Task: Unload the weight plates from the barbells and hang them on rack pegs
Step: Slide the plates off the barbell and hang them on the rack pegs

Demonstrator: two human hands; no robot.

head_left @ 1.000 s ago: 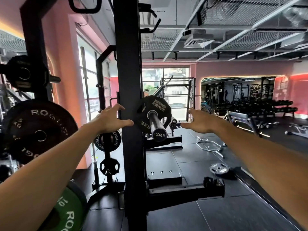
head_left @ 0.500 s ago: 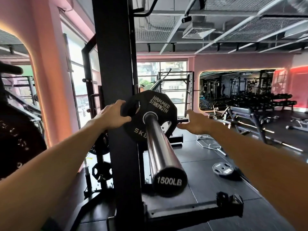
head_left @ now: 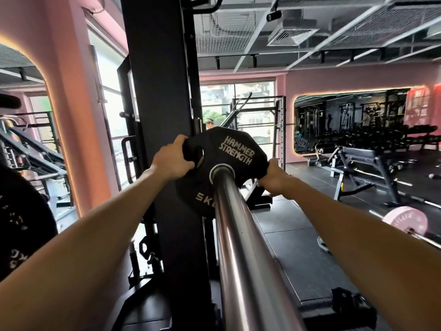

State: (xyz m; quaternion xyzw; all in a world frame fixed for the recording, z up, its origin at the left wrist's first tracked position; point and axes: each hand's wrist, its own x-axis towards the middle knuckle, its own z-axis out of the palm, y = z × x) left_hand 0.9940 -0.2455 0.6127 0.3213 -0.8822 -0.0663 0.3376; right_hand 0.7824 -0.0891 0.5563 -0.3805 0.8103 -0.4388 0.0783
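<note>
both hands were just reaching a second ago, now the left hand (head_left: 175, 161) and right hand (head_left: 274, 179) are clamped on opposite edges of the black 5kg plate (head_left: 229, 163). it's still sitting between them on the barbell sleeve (head_left: 241, 225), right next to the rack upright (head_left: 162, 115). so i'd say the grab's done, next is sliding it off toward me.
</note>
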